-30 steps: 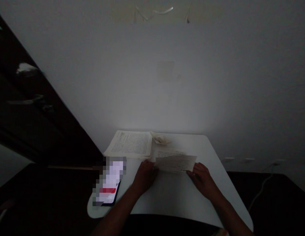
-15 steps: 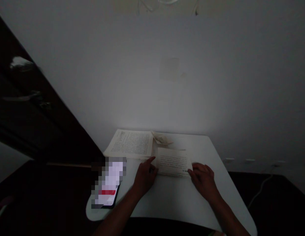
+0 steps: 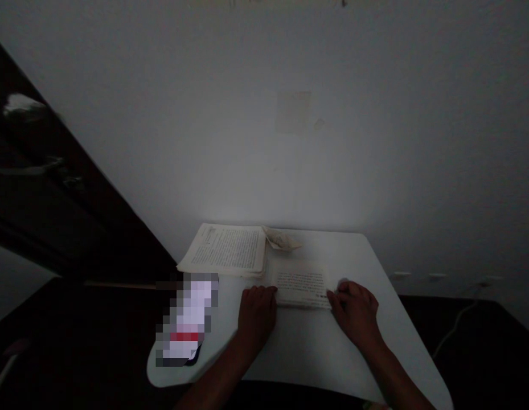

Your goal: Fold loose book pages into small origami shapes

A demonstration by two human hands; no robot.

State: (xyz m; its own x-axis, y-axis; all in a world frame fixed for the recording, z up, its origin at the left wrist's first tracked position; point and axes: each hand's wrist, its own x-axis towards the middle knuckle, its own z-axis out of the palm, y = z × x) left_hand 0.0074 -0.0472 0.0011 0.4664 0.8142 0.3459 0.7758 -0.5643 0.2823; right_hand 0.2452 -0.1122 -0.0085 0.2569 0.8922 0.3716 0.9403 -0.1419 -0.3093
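Observation:
A printed paper sheet (image 3: 302, 286), seemingly folded or layered along its near edge, lies between my hands on the white table. My left hand (image 3: 258, 316) has its fingers curled together at the sheet's lower left corner; its thumb tip is hard to make out. At the lower right corner, my right hand (image 3: 353, 310) pinches the sheet between thumb and fingers. Behind and to the left rests a stack of printed pages (image 3: 230, 250), like an open book. A small folded paper (image 3: 283, 239) with a drawing-like mark touches its right edge.
A phone (image 3: 191, 319) with a lit, blurred screen lies at the left of the white table (image 3: 307, 359). The wall (image 3: 247, 142) rises behind the table. A dark door (image 3: 54, 199) stands at left, and a cable (image 3: 456, 319) hangs at right.
My left hand's index finger has gone from stretched along the sheet's left edge to curled in with the others at the corner. The sheet lies flatter; my right hand stays at its corner.

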